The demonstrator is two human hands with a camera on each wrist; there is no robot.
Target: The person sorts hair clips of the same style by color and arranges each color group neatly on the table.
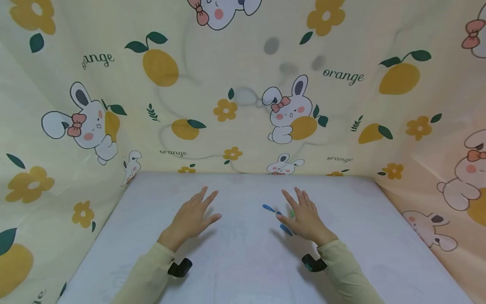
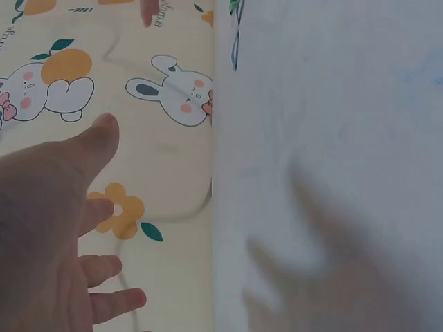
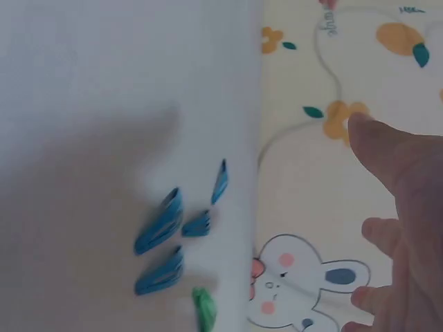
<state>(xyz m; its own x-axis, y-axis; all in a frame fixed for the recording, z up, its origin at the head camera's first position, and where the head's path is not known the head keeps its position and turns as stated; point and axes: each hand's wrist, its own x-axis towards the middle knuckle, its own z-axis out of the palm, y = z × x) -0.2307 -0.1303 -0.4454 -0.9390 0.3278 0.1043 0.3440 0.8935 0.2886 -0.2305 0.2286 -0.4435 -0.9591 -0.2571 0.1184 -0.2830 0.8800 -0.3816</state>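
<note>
Both hands hover over the white tabletop with fingers spread and nothing held. On the left, the left hand (image 1: pixel 191 218) casts a shadow below it; its thumb and fingers (image 2: pixel 104 266) show in the left wrist view. My right hand (image 1: pixel 306 218) hangs above several small blue teardrop-shaped pieces (image 1: pixel 268 208) that look like snap hair clips, partly hiding them. In the right wrist view these blue clips (image 3: pixel 159 221) lie loosely grouped on the table, with a green one (image 3: pixel 204 309) beside them. The right thumb (image 3: pixel 377 149) points away from them.
The white table (image 1: pixel 235 270) ends at a cream cloth backdrop (image 1: pixel 212 55) printed with rabbits, oranges and flowers, which also rises at both sides. A black wrist device (image 1: pixel 180 267) is worn on the left sleeve, another (image 1: pixel 314 263) on the right.
</note>
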